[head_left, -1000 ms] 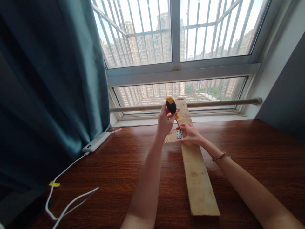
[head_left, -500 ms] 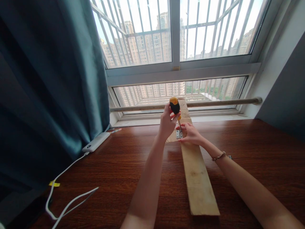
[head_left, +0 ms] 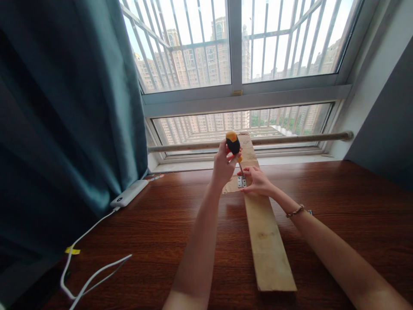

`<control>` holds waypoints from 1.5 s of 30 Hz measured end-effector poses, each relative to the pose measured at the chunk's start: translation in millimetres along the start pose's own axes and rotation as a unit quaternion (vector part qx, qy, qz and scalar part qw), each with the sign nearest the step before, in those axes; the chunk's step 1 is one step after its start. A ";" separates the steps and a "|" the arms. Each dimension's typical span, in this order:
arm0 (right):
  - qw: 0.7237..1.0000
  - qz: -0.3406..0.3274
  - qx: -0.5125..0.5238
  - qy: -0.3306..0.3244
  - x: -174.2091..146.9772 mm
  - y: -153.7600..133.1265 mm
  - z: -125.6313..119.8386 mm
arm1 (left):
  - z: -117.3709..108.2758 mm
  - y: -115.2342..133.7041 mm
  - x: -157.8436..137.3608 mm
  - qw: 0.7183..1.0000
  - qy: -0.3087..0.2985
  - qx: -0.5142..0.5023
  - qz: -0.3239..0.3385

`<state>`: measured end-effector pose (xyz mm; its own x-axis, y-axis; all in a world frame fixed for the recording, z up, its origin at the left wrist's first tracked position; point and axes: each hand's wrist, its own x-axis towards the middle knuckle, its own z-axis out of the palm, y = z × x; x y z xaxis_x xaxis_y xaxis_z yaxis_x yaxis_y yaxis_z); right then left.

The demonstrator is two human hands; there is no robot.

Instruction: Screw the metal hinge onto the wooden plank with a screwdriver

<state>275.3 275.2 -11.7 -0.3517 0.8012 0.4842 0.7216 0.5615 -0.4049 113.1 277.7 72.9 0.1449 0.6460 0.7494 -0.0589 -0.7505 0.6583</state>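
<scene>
My left hand is wrapped round a screwdriver with a yellow and black handle. Its shaft slants down to a small silver hinge, and the tip is at the hinge's right leaf. Thumb and fingers of my right hand bracket that hinge from the right, holding it against the wood. Beneath lies a long pale wooden board, reaching from near me toward the window. A shorter piece of wood sticks out to its left, under the hinge. Any screw is too small to make out.
A white power bank sits at the left by the blue curtain, with a white cable running toward me. The brown tabletop ends at the window, where a horizontal rail crosses behind the board.
The screwdriver handle has tipped slightly to the left with my left hand. My right hand stays at the hinge, and the view has shifted a little.
</scene>
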 end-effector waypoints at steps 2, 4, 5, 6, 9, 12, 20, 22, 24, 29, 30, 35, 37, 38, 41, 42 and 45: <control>1.000 0.000 -0.001 -0.001 0.3 1.1 0.4 | 0.0 -1.2 -0.2 1.000 -0.001 0.000 0.000; 1.000 0.000 0.001 -0.002 0.9 2.2 0.7 | 0.0 -2.1 -0.4 1.000 -0.004 0.001 -0.003; 1.000 -0.001 0.002 -0.003 1.3 2.6 0.7 | -0.1 -2.1 -0.5 1.000 -0.005 0.001 -0.005; 1.000 -0.003 0.004 -0.003 1.6 3.0 0.8 | -0.2 -1.8 -0.4 1.000 -0.004 0.001 -0.007; 1.000 -0.007 0.009 -0.004 2.3 3.9 0.9 | -0.9 0.8 0.2 1.000 0.001 -0.009 -0.009; 1.000 -0.003 0.013 0.000 2.2 4.5 1.1 | -1.4 3.3 0.9 1.000 -0.001 -0.025 -0.015; 1.000 -0.006 0.008 0.003 2.2 3.0 0.5 | -1.1 -0.7 0.3 1.000 0.001 -0.013 -0.017; 1.000 -0.004 0.008 0.003 2.4 3.1 0.7 | -1.2 0.4 0.1 1.000 0.003 -0.014 -0.020; 1.000 -0.003 0.009 0.004 2.5 3.5 1.1 | -1.3 2.2 0.1 1.000 0.002 -0.018 -0.020; 1.000 -0.001 0.010 0.005 2.3 3.7 1.7 | -1.4 3.4 0.7 0.999 -0.007 -0.031 -0.016; 1.000 -0.001 0.009 0.006 2.3 3.8 1.8 | -1.5 3.2 0.8 0.999 -0.007 -0.029 -0.016; 1.000 0.000 0.006 0.005 2.3 5.0 2.8 | -1.4 2.7 0.1 0.999 -0.016 -0.027 -0.025; 1.000 -0.001 0.006 0.004 2.2 5.6 3.0 | 0.3 0.9 -0.6 0.999 -0.028 -0.026 -0.024; 1.000 -0.002 0.006 0.004 2.1 5.8 2.9 | 1.7 -0.8 -1.0 0.999 -0.027 -0.023 -0.020; 1.000 -0.004 0.006 0.002 1.9 5.6 2.5 | 6.6 -8.1 -1.8 1.000 0.009 -0.008 -0.005; 1.000 -0.004 0.007 0.002 1.8 5.3 2.3 | 7.8 -10.4 -1.9 1.000 0.022 -0.002 -0.003; 1.000 0.000 0.010 0.000 1.9 4.1 1.6 | 8.1 -14.2 -1.4 0.999 0.043 0.025 -0.004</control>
<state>276.6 279.3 -13.6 -0.3518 0.8016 0.4834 0.7092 0.5653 -0.4212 121.7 286.3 61.9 0.0600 0.6593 0.7494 -0.0077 -0.7505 0.6609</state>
